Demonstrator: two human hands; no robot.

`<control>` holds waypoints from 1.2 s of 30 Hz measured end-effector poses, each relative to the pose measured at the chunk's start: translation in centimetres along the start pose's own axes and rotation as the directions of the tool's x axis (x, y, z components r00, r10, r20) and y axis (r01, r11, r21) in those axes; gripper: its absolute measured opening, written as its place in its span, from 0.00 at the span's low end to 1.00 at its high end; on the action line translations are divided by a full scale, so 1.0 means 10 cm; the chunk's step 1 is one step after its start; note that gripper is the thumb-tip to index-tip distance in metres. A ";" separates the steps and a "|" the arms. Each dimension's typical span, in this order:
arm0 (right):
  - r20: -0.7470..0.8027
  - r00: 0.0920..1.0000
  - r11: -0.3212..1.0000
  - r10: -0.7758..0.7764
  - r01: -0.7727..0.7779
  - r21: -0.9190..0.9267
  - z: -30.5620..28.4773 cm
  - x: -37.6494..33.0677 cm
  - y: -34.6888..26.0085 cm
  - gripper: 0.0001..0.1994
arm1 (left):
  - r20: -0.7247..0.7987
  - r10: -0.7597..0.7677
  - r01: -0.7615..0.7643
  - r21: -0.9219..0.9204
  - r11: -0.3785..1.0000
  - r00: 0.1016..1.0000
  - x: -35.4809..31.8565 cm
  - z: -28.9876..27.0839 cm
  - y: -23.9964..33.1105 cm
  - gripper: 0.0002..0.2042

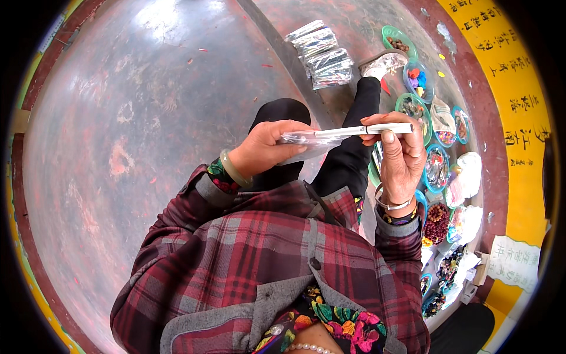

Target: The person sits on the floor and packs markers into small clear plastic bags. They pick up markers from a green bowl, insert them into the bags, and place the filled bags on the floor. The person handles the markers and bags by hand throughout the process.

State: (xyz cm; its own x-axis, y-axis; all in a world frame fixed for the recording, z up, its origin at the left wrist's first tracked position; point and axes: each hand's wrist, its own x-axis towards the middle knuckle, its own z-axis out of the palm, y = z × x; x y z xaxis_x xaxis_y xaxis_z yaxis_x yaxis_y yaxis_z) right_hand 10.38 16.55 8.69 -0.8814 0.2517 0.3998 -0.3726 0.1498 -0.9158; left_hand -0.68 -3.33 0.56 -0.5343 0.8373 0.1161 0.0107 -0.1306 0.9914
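mottled grey floor [147, 147] spreads below the grip. the right hand [404, 160] pinches a white pen [348, 131] by its right end; its left end meets a clear bag [323, 144] clasped by the left hand [266, 146].

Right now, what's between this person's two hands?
Between the left hand and right hand, the head view shows part of a white pen and a clear plastic bag.

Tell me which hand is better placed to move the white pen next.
Probably the right hand: it grips the white pen near its outer end, while the left hand is occupied pinching the clear plastic bag.
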 end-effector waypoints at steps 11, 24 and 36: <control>0.004 1.000 0.997 0.005 -0.004 -0.074 0.01 -0.02 -0.04 0.09 | -0.017 0.006 -0.005 0.064 0.998 1.000 0.00 0.01 0.02 0.14; 0.191 0.977 0.995 -0.099 0.099 0.012 0.00 0.03 0.02 0.10 | 0.060 0.028 -0.031 0.048 0.998 0.998 0.01 0.00 0.00 0.18; 0.117 0.985 0.991 0.131 -0.134 0.018 0.04 0.07 0.03 0.10 | 0.056 -0.016 0.019 -0.049 0.999 0.998 0.01 0.01 -0.01 0.16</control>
State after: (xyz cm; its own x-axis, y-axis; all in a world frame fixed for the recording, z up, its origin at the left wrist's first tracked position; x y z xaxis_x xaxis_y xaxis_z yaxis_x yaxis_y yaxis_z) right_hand 9.52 16.40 8.64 -0.9504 0.1559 0.2693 -0.2564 0.0979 -0.9616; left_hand -0.70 -3.15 0.47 -0.4864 0.8676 0.1034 -0.0404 -0.1405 0.9893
